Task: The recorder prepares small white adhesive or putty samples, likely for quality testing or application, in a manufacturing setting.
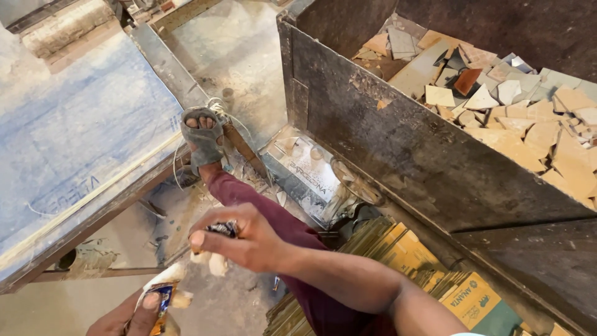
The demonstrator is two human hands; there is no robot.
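Only one view here, the head camera looking straight down, so everything's off that.

Right hand (239, 242) sits a bit below dead centre, forearm coming in from about 4 o'clock. Its grip is closed: thumb and fingers pinched tight around a small dark shiny wrapper piece (222, 228) poking out at the top of the fist. Just under that hand there are pale crumbly bits (211, 261), touching or nearly touching the fingers, can't tell which.

Left hand (134, 317) is down at 7 o'clock, mostly cut off by the frame edge. Its grip is closed too, thumb pressed on a small packet (163, 297) with a blue and orange print and a torn white top. The two hands are near each other but not touching.

Between them and up toward 11 o'clock runs a leg in maroon trousers (273, 218), ending in a foot in a grey sandal (202, 138) propped on the edge of a dusty blue-topped worktop (81, 137).

At 2 o'clock is a big dark metal bin (398, 149) full of broken tile pieces (516, 118). At 5 o'clock, a stack of flat yellow cardboard boxes (404, 255), right beside the forearm.
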